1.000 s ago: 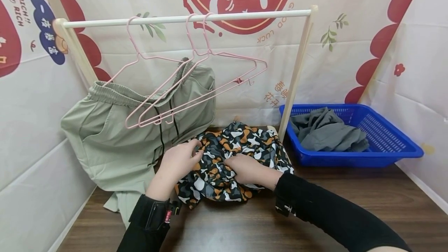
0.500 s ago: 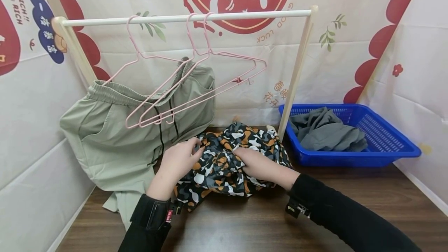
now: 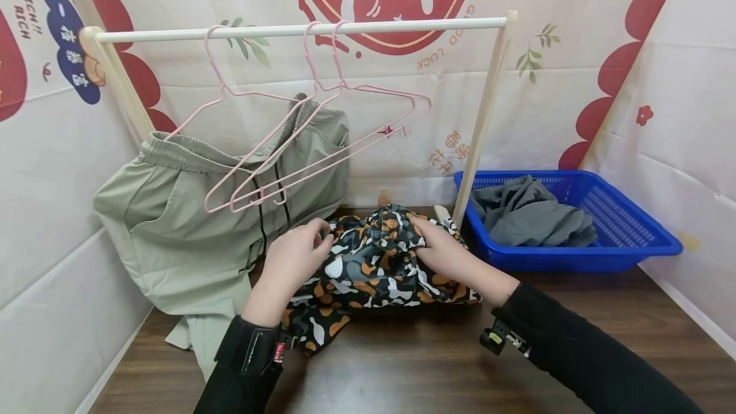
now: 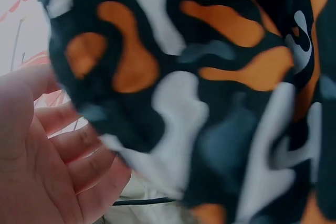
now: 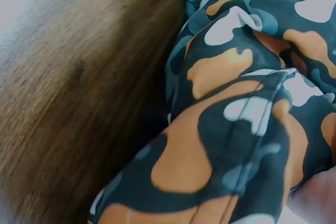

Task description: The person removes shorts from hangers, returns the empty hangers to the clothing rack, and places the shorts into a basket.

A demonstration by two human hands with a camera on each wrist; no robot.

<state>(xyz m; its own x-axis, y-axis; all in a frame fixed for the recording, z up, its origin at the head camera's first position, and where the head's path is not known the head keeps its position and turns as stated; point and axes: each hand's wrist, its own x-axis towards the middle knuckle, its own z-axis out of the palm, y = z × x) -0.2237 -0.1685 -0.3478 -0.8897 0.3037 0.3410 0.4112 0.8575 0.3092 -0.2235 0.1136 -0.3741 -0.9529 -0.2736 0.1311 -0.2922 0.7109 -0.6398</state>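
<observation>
Camouflage shorts [image 3: 356,270] in black, orange, white and grey lie bunched on the table, their gathered upper part lifted. My right hand [image 3: 445,251] grips the gathered fabric at the right side; in the right wrist view the shorts [image 5: 231,124] hide most of that hand. At the left edge my left hand [image 3: 296,260] holds the cloth with bent fingers. The left wrist view shows the left hand [image 4: 63,150] with its fingertips partly behind the fabric [image 4: 178,103].
A white rack bar [image 3: 402,25] carries pink hangers [image 3: 339,82]. Sage green pants [image 3: 190,229] with black drawstrings hang on the leftmost one. At right, a blue basket [image 3: 627,254] contains dark grey cloth [image 3: 529,216]. All stand on a brown wooden table [image 3: 402,363].
My right hand has moved right and slightly up, drawing the shorts' fabric with it. The front edge of the shorts has lifted away from the table's front. My left hand stays almost in place.
</observation>
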